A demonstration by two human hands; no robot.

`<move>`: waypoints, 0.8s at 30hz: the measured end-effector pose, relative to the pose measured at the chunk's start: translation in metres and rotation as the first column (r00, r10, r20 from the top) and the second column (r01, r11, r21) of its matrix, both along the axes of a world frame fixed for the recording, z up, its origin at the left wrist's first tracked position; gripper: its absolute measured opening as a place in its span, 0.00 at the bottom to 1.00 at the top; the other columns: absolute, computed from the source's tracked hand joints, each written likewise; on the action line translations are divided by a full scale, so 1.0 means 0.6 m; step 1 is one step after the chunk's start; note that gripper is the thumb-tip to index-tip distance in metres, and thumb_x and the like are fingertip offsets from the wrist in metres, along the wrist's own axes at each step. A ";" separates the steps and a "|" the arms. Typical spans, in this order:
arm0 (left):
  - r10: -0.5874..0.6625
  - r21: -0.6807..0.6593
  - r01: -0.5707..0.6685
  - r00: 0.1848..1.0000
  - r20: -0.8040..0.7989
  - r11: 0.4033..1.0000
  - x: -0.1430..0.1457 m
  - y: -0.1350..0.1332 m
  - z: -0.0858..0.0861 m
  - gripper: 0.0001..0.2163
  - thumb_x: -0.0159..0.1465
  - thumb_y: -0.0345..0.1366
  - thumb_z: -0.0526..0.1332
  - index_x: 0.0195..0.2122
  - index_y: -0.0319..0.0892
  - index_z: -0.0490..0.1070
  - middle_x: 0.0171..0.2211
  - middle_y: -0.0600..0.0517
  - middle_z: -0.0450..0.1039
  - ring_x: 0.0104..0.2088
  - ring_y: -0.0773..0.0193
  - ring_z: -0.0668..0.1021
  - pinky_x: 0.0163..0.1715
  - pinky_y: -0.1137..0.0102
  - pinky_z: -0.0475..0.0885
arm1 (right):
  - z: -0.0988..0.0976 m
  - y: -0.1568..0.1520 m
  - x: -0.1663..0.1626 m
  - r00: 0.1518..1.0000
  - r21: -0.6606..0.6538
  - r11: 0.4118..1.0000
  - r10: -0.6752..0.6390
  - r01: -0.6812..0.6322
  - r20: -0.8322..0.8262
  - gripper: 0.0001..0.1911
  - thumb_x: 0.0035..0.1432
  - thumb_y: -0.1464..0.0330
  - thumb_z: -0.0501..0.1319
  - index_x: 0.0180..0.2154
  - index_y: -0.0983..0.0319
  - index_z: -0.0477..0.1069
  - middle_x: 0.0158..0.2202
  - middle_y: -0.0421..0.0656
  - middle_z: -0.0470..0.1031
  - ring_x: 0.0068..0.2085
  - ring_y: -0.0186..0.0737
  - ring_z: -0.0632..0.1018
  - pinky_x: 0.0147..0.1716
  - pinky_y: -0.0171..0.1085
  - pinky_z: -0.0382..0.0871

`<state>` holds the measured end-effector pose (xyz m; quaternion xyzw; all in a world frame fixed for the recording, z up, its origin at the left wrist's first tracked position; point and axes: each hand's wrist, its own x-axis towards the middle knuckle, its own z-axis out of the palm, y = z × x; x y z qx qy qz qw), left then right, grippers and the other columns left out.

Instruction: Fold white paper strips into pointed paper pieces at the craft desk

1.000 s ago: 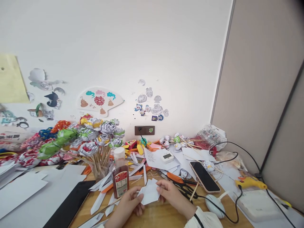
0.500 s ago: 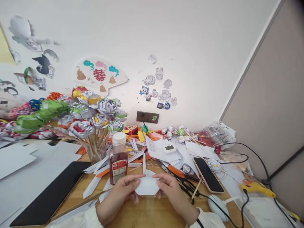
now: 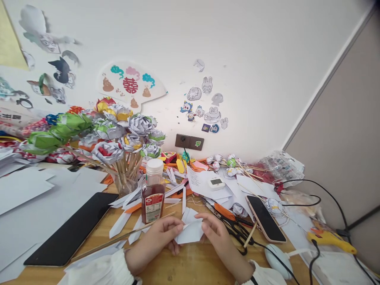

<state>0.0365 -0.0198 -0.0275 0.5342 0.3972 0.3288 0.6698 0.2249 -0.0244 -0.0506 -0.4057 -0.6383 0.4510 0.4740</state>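
Note:
A small folded piece of white paper [image 3: 190,232] is held up just above the wooden table, near its front edge. My left hand [image 3: 166,233] pinches its left side between thumb and fingers. On the opposite side, my right hand [image 3: 215,231] grips the right edge, thumb in front and index finger raised over the top. The fingers behind the paper are partly hidden. Directly behind it lie more white paper pieces [image 3: 184,200]. A bottle of red-brown liquid [image 3: 152,196] with a white cap stands just beyond my left hand. Black-handled scissors [image 3: 237,233] lie right of my right hand.
Paper flowers on sticks [image 3: 118,134] stand in a clear container at the back left. A black tablet [image 3: 73,229] lies at the left, beside white sheets [image 3: 26,190]. To the right are a phone [image 3: 265,219], a white mouse [image 3: 278,259], a yellow glue gun [image 3: 332,240] and cables.
The folded paper has tilted, its right side rising, and my right index finger has lifted off its top edge. The whole view has shifted slightly, so the scene sits further right.

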 end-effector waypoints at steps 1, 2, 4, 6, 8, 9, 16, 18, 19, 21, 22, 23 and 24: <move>0.006 0.024 -0.006 1.000 -0.022 1.000 0.001 -0.001 -0.001 0.15 0.49 0.48 0.61 0.29 0.39 0.69 0.16 0.57 0.69 0.16 0.68 0.72 0.18 0.75 0.66 | 0.000 0.001 0.000 1.000 0.020 1.000 -0.014 0.014 0.023 0.18 0.53 0.56 0.54 0.39 0.63 0.68 0.20 0.38 0.64 0.23 0.35 0.68 0.21 0.32 0.62; 0.010 0.047 -0.008 0.999 -0.041 0.999 0.001 -0.002 -0.003 0.15 0.49 0.47 0.61 0.30 0.39 0.69 0.15 0.58 0.69 0.16 0.68 0.72 0.18 0.75 0.66 | 0.000 0.002 0.000 0.998 0.039 0.999 -0.029 0.027 0.051 0.18 0.53 0.56 0.54 0.37 0.63 0.69 0.21 0.38 0.64 0.23 0.34 0.67 0.21 0.31 0.62; 0.006 0.077 -0.001 0.998 -0.059 0.997 0.002 -0.003 -0.005 0.15 0.50 0.47 0.61 0.31 0.39 0.70 0.15 0.58 0.69 0.16 0.69 0.72 0.18 0.76 0.65 | 0.001 0.003 -0.001 0.993 0.068 0.997 -0.040 0.032 0.112 0.15 0.53 0.58 0.55 0.31 0.64 0.70 0.23 0.40 0.67 0.24 0.34 0.68 0.22 0.31 0.61; -0.005 0.085 0.009 0.999 -0.049 0.996 0.001 -0.003 -0.008 0.15 0.51 0.47 0.60 0.31 0.39 0.70 0.15 0.57 0.69 0.15 0.69 0.71 0.18 0.75 0.65 | 0.004 0.002 -0.003 0.986 0.080 0.997 -0.024 0.010 0.166 0.13 0.53 0.61 0.56 0.28 0.64 0.70 0.24 0.41 0.69 0.26 0.35 0.69 0.24 0.31 0.61; -0.016 0.074 0.018 0.999 -0.031 0.997 0.001 -0.002 -0.011 0.15 0.51 0.47 0.60 0.31 0.39 0.70 0.16 0.57 0.70 0.15 0.69 0.71 0.17 0.75 0.66 | 0.007 0.001 -0.003 0.979 0.079 0.997 -0.018 0.002 0.203 0.11 0.53 0.63 0.56 0.27 0.64 0.70 0.24 0.41 0.70 0.26 0.36 0.69 0.24 0.31 0.61; -0.018 0.067 0.019 1.000 -0.025 0.998 0.001 -0.001 -0.012 0.15 0.52 0.47 0.59 0.31 0.39 0.70 0.17 0.56 0.70 0.15 0.69 0.71 0.17 0.75 0.66 | 0.007 0.001 -0.004 0.976 0.075 0.997 -0.022 0.006 0.216 0.10 0.53 0.63 0.56 0.28 0.64 0.71 0.25 0.41 0.70 0.27 0.36 0.69 0.25 0.32 0.61; -0.008 0.073 0.013 0.998 -0.067 0.997 0.003 -0.003 -0.008 0.16 0.51 0.49 0.58 0.30 0.39 0.70 0.17 0.56 0.69 0.15 0.69 0.71 0.17 0.74 0.66 | 0.008 -0.001 -0.003 0.967 0.065 0.998 -0.031 0.015 0.253 0.08 0.52 0.65 0.57 0.30 0.62 0.72 0.28 0.41 0.72 0.29 0.38 0.71 0.27 0.33 0.63; -0.002 0.103 0.013 0.995 -0.104 0.995 0.004 -0.008 0.001 0.14 0.51 0.47 0.59 0.30 0.40 0.71 0.20 0.56 0.69 0.16 0.69 0.71 0.18 0.74 0.67 | 0.010 -0.003 -0.005 0.962 0.082 0.997 -0.022 0.000 0.273 0.07 0.52 0.66 0.57 0.30 0.61 0.72 0.28 0.41 0.73 0.30 0.39 0.72 0.28 0.33 0.63; -0.002 0.124 0.017 0.992 -0.124 0.992 0.005 -0.011 0.005 0.13 0.51 0.46 0.59 0.29 0.40 0.71 0.22 0.55 0.69 0.18 0.68 0.71 0.18 0.74 0.67 | 0.011 -0.005 -0.007 0.959 0.093 0.996 -0.016 -0.011 0.285 0.07 0.52 0.67 0.57 0.30 0.61 0.73 0.28 0.41 0.73 0.30 0.39 0.72 0.29 0.33 0.63; 0.003 0.178 0.027 0.986 -0.166 0.984 0.006 -0.016 0.013 0.12 0.52 0.44 0.59 0.28 0.40 0.72 0.25 0.54 0.68 0.22 0.66 0.72 0.18 0.75 0.68 | 0.014 -0.009 -0.013 0.953 0.110 0.994 -0.011 -0.023 0.302 0.06 0.52 0.69 0.57 0.30 0.61 0.73 0.29 0.41 0.74 0.31 0.38 0.72 0.29 0.33 0.64; 0.009 0.207 0.030 0.983 -0.186 0.978 0.006 -0.018 0.016 0.11 0.52 0.43 0.59 0.27 0.40 0.72 0.25 0.53 0.68 0.24 0.64 0.71 0.18 0.75 0.68 | 0.015 -0.011 -0.015 0.953 0.112 0.993 -0.013 -0.022 0.304 0.06 0.52 0.70 0.57 0.30 0.61 0.72 0.29 0.41 0.74 0.31 0.38 0.72 0.29 0.33 0.64; 0.017 0.235 0.032 0.979 -0.202 0.972 0.006 -0.020 0.017 0.11 0.52 0.43 0.58 0.27 0.40 0.72 0.26 0.53 0.68 0.26 0.63 0.71 0.18 0.75 0.68 | 0.015 -0.013 -0.018 0.953 0.110 0.994 -0.013 -0.021 0.304 0.06 0.51 0.71 0.57 0.31 0.61 0.72 0.29 0.41 0.74 0.31 0.38 0.72 0.29 0.32 0.64; 0.021 0.258 0.037 0.976 -0.215 0.965 0.007 -0.021 0.018 0.10 0.53 0.42 0.58 0.27 0.40 0.72 0.25 0.53 0.67 0.26 0.63 0.71 0.18 0.75 0.68 | 0.016 -0.015 -0.020 0.952 0.108 0.994 -0.013 -0.021 0.305 0.06 0.51 0.71 0.57 0.31 0.62 0.72 0.29 0.41 0.74 0.31 0.38 0.72 0.29 0.32 0.64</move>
